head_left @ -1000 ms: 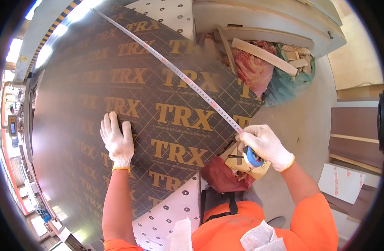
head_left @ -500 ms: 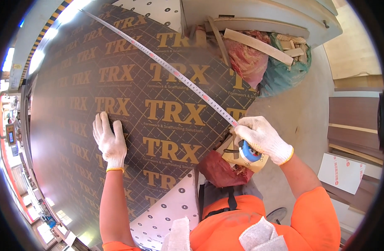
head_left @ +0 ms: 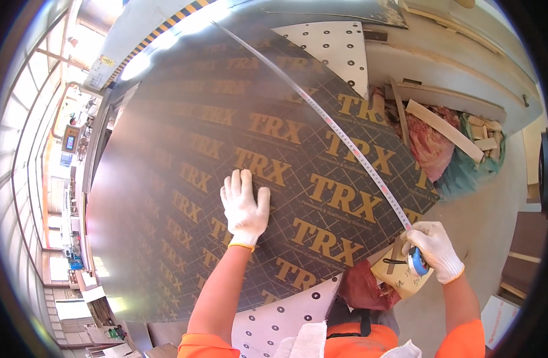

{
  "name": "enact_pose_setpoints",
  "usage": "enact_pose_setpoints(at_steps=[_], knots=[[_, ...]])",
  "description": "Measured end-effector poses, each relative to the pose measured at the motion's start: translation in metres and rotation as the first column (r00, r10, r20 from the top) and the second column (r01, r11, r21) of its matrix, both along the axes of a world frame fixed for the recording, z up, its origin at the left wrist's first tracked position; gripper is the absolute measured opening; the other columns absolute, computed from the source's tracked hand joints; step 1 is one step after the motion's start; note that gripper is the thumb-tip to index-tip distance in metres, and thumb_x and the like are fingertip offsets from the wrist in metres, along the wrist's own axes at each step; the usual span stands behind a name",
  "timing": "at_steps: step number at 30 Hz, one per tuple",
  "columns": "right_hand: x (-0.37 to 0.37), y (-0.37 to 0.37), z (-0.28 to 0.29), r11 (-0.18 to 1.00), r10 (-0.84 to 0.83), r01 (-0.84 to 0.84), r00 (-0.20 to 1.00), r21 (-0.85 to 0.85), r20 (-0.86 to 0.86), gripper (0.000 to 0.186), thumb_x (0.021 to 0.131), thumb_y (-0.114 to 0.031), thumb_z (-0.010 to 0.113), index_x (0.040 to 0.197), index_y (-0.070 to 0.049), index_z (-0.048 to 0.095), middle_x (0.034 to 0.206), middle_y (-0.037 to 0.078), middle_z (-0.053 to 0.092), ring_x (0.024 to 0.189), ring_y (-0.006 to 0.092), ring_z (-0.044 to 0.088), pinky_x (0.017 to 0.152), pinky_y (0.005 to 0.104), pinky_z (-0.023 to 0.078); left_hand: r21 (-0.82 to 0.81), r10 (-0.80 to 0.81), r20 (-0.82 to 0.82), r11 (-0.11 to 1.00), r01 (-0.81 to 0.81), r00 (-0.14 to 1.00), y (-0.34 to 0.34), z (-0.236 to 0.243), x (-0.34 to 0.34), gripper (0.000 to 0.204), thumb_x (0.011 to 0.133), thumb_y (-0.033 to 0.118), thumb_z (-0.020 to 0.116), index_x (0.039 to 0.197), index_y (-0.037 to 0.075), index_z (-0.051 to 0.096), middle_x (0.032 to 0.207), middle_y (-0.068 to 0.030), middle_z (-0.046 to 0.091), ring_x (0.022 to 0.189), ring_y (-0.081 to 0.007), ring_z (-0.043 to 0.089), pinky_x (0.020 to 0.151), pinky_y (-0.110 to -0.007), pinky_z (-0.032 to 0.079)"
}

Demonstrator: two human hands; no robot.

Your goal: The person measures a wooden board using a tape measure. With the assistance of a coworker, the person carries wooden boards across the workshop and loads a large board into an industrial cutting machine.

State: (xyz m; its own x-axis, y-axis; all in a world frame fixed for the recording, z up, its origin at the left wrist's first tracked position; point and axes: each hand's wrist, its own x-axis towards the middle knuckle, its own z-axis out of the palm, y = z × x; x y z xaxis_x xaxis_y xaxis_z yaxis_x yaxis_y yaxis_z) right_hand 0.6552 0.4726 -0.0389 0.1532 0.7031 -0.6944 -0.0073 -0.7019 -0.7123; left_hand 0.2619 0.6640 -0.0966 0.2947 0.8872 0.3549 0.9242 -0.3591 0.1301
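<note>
So nearest to the camera the person's orange sleeves [head_left: 208, 346] are showing along the bottom, and just past them a white panel with black dots [head_left: 280, 319] is poking out from under the big dark board [head_left: 166, 167] with gold lettering. Right of that a dark red bag [head_left: 366, 286] is slumping by the board's near edge, with a yellowish piece [head_left: 405, 277] covered in dark scribbles lying next to it. The two gloved hands are sitting well apart. The right hand [head_left: 436, 249] is clamping a blue tape measure [head_left: 417, 262] at the board's near right edge; can't really tell if it's touching the board too. The left hand [head_left: 245, 206] is holding nothing, just lying palm-down on the dark board, thumb spreading away from the fingers. The tape's blade [head_left: 352, 149] is running diagonally over the board to the far left, its far end getting lost in the glare. Further back on the right, a pinkish-red bag [head_left: 432, 149] and a green bag [head_left: 474, 167] of wood scraps are lying side by side, a pale wood strip [head_left: 444, 130] leaning across the red one. Way back, another dotted white panel [head_left: 330, 51] is sticking out beside the board, and a black-and-yellow striped edge [head_left: 163, 37] is curving across the far left.
</note>
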Motion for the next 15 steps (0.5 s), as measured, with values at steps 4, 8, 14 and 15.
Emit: enact_pose_setpoints(at_steps=[4,8,14,15], knots=[[0.000,0.002,0.009,1.000,-0.005,0.005,1.000,-0.022,0.007,0.032,0.093,-0.021,0.066,0.099,0.009,0.076,0.076,0.014,0.075,0.060,0.0161,0.068,0.057,0.0292,0.053,-0.008,0.013,-0.001,1.000,-0.013,1.000,0.000,0.002,0.003,0.052,0.093,0.024,0.068,0.137,-0.003,0.060,0.139,-0.0236,0.058,0.127,-0.0422,0.055,0.116,-0.055,0.039],[0.000,0.001,0.009,0.999,-0.015,0.015,1.000,-0.039,-0.003,0.029,0.094,-0.019,0.065,0.098,0.008,0.075,0.077,0.014,0.076,0.062,0.0154,0.068,0.058,0.0291,0.053,0.056,-0.005,-0.021,0.998,0.007,1.000,0.000,-0.003,0.004,0.049,0.092,0.023,0.067,0.133,-0.003,0.060,0.132,-0.0222,0.060,0.122,-0.0415,0.056,0.112,-0.055,0.041],[0.006,-0.001,-0.010,0.980,0.150,-0.164,0.981,0.109,0.124,0.037,0.101,-0.027,0.064,0.096,0.008,0.076,0.076,0.011,0.077,0.069,0.0156,0.071,0.068,0.0328,0.056,0.119,-0.044,-0.105,0.991,0.056,0.993,0.005,-0.019,-0.014,0.049,0.098,0.023,0.065,0.138,-0.004,0.061,0.141,-0.0280,0.061,0.129,-0.0496,0.055,0.115,-0.057,0.040],[0.007,-0.003,-0.011,0.984,0.144,-0.154,0.983,0.084,0.116,0.039,0.102,-0.029,0.064,0.097,0.008,0.076,0.077,0.011,0.077,0.069,0.0154,0.071,0.069,0.0329,0.056,0.024,-0.051,-0.056,0.998,0.052,0.997,0.004,-0.016,-0.013,0.050,0.100,0.024,0.064,0.141,-0.004,0.060,0.146,-0.0291,0.059,0.134,-0.0510,0.053,0.118,-0.058,0.038]])
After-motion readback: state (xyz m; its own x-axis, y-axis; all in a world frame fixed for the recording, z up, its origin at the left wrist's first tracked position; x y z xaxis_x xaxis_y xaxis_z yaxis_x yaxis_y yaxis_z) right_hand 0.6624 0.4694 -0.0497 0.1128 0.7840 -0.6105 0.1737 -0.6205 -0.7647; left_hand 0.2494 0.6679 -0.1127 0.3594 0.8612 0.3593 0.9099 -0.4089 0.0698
